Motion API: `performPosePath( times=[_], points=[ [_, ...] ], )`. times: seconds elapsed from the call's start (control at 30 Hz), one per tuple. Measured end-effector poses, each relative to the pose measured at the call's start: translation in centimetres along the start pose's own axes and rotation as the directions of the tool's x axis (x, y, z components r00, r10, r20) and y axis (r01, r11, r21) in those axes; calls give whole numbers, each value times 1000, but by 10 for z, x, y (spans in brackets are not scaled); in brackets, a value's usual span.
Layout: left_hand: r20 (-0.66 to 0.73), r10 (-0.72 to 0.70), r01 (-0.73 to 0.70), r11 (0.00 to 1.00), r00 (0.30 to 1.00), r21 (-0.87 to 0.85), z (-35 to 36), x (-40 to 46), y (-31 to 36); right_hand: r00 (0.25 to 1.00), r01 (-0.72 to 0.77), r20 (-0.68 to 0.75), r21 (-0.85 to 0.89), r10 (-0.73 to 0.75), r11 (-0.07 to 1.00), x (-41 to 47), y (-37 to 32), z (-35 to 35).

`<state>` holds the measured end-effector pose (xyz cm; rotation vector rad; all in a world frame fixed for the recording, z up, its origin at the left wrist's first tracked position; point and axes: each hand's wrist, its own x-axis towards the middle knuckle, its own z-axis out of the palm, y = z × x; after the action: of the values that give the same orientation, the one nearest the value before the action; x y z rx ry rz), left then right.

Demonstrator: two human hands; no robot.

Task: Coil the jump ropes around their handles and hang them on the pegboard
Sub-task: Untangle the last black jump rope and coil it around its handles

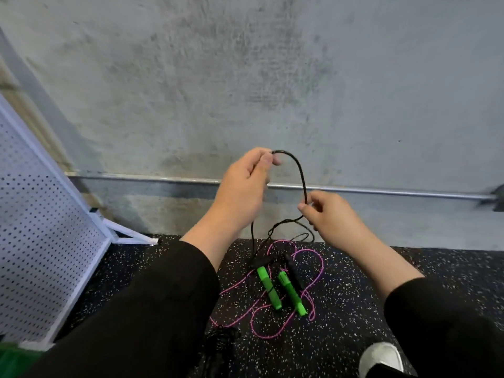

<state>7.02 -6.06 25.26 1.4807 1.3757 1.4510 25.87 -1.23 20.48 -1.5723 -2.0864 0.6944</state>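
Note:
A black jump rope cord (299,170) arches between my two hands above the floor. My left hand (245,184) pinches its upper end near the wall. Lower and to the right, my right hand (330,214) pinches the same cord. From there the cord drops to two green handles with black ends (268,289), lying side by side on the speckled floor. A pink rope (319,271) lies in loose loops around and under the handles. A white pegboard (41,236) leans at the left.
A grey concrete wall with a metal rail (381,190) runs across in front of me. A black bundle (222,342) lies on the dark speckled floor mat below the handles. My white shoe (380,357) shows at bottom right. Something green (13,358) sits at the bottom left.

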Motion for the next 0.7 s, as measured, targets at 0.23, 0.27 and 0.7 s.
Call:
performPosePath(
  times=[0.23, 0.27, 0.7],
  points=[
    [-167, -127, 166, 955, 978, 245, -13, 18, -24, 995, 19, -99, 86, -10, 996, 5, 3, -13],
    [-186, -137, 191, 928, 973, 318, -12, 19, -29, 992, 28, -124, 124, -13, 992, 5, 0, -16],
    [299, -250, 248, 968, 921, 42, 27, 10, -22, 972, 119, -218, 154, -84, 981, 23, -30, -26]
  ],
)
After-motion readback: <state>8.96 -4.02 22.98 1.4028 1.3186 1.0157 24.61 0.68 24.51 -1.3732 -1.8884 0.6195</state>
